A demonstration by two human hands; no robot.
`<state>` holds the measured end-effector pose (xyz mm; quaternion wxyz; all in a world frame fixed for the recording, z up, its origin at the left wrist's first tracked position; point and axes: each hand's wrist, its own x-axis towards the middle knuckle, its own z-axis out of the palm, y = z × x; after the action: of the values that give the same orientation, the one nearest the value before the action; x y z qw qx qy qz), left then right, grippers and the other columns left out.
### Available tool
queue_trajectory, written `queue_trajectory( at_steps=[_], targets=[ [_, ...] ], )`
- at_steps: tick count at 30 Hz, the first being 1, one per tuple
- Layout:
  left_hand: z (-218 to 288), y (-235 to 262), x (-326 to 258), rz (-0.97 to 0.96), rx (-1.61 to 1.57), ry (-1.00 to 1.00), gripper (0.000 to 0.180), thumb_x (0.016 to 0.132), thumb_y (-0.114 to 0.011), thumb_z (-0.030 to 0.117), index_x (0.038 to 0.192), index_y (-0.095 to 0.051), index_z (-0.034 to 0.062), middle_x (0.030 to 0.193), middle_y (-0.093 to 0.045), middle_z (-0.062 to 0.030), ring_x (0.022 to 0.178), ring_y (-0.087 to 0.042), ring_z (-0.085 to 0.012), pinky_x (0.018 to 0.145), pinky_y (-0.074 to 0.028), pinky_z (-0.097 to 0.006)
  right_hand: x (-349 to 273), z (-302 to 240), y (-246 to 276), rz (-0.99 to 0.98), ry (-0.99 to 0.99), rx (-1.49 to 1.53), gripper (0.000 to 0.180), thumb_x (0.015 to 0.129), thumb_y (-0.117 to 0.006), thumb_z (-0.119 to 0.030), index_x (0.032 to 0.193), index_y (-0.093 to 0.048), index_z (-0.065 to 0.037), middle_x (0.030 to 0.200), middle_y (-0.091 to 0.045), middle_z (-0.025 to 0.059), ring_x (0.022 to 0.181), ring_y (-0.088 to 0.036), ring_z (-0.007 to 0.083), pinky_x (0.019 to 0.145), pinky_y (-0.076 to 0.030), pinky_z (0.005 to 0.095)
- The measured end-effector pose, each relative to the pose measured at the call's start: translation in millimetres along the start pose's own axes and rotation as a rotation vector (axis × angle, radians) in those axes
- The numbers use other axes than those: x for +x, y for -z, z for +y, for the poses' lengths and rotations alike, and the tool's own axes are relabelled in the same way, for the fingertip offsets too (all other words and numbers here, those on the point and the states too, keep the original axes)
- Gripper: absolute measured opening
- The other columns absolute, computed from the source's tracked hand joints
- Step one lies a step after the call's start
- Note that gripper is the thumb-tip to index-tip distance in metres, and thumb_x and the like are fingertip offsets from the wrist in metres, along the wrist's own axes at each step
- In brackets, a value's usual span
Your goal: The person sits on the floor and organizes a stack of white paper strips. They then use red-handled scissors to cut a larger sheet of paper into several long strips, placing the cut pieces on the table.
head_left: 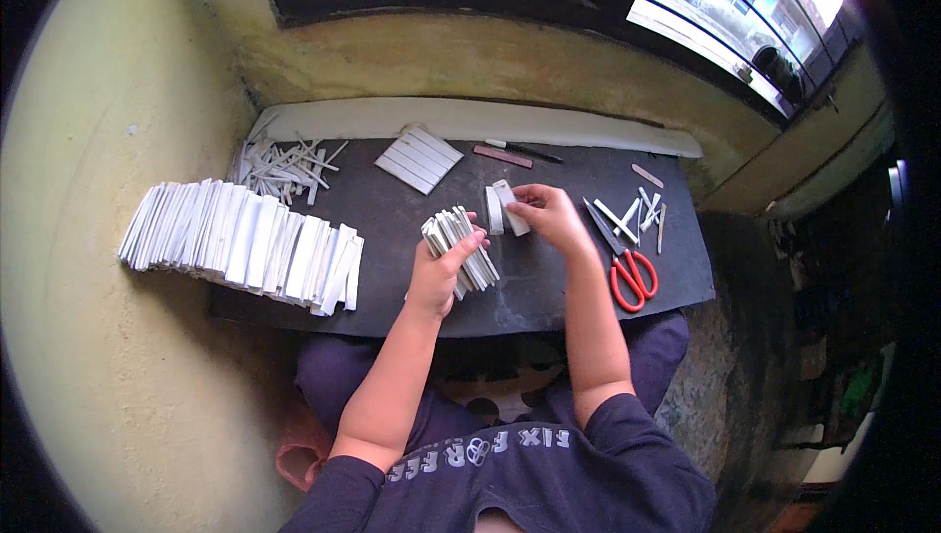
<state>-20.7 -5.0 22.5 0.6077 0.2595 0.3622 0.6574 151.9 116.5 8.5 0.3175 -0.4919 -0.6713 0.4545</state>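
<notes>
My left hand (443, 265) is closed around a bundle of white strips (469, 251), which look like foam or card, their ends fanned upward. Just right of it, my right hand (545, 216) pinches a single white strip (510, 207) between thumb and fingers. Another white strip (493, 210) stands beside that one, on its left; whether the fingers touch it I cannot tell. Both hands are over the middle of the dark table (529, 288). Red-handled scissors (632, 273) lie to the right of my right forearm, blades pointing away.
A long row of packed white strips (245, 239) fills the table's left side, with loose offcuts (284, 168) behind it. Farther back are a lined white sheet (420, 157), a pinkish flat strip (503, 156) and a pen (524, 151). More scraps (642, 214) lie near the scissors.
</notes>
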Motion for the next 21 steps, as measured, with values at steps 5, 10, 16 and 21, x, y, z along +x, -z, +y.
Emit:
queue_trajectory(
  at_steps=[5,10,16,21],
  targets=[
    [-1,5,-1,0.007,0.002,-0.018,0.03,0.081,-0.064,0.006,0.109,-0.053,0.002,0.089,-0.06,-0.006,0.081,-0.062,-0.0178,0.07,-0.052,-0.031,-6,-7,-38,0.193,-0.051,-0.261,0.033,0.073,-0.071,-0.019,0.097,-0.064,0.002,0.091,-0.064,0.0217,0.083,-0.064,0.0308,0.076,-0.049,0.0355],
    [1,10,1,-0.001,0.018,-0.051,0.029,0.082,-0.064,0.007,0.108,-0.054,0.0023,0.091,-0.062,-0.0069,0.082,-0.062,-0.0171,0.07,-0.052,-0.031,-10,-11,-43,0.27,0.048,-0.47,0.028,0.073,-0.068,-0.017,0.095,-0.063,0.001,0.09,-0.063,0.0197,0.085,-0.062,0.033,0.076,-0.049,0.0388],
    [0,11,0,-0.005,-0.026,-0.027,0.025,0.082,-0.062,0.007,0.106,-0.057,0.0033,0.097,-0.061,-0.0086,0.081,-0.062,-0.0166,0.069,-0.053,-0.031,-12,-30,-46,0.171,-0.009,-0.274,0.03,0.074,-0.066,-0.013,0.101,-0.057,-0.001,0.091,-0.061,0.019,0.08,-0.061,0.035,0.075,-0.049,0.0385],
    [4,9,-1,-0.038,-0.14,0.042,0.023,0.082,-0.062,0.006,0.104,-0.058,0.0041,0.096,-0.06,-0.006,0.085,-0.06,-0.0148,0.072,-0.05,-0.029,-15,-26,-49,0.15,0.104,-0.158,0.029,0.074,-0.069,-0.009,0.099,-0.057,-0.001,0.089,-0.063,0.0134,0.078,-0.063,0.0243,0.071,-0.05,0.0321]
  ],
)
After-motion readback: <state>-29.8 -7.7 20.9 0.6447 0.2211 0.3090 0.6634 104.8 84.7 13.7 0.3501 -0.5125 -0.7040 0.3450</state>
